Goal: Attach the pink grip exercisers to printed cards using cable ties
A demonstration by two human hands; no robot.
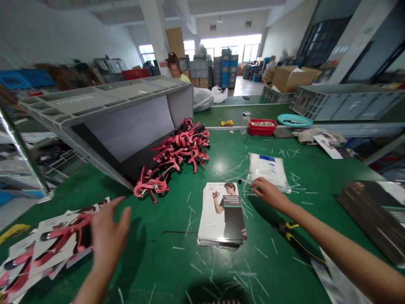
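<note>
My left hand is open above the table at the left, thumb and fingers apart. It is beside cards carrying pink-and-black tools that look like spring clamps. With its fingers spread, my right hand hovers at the near left edge of a clear plastic bag of white contents; whether it touches the bag is unclear. Between the hands lies a stack of printed cards. A heap of loose pink-and-black clamps spills from a grey crate tipped on its side.
Thin white strips are scattered over the green table. Yellow-and-black pliers lie below my right forearm. More card stacks are at the right. Behind stand a glass jar, a red tray and a blue dish. A person is beyond the crate.
</note>
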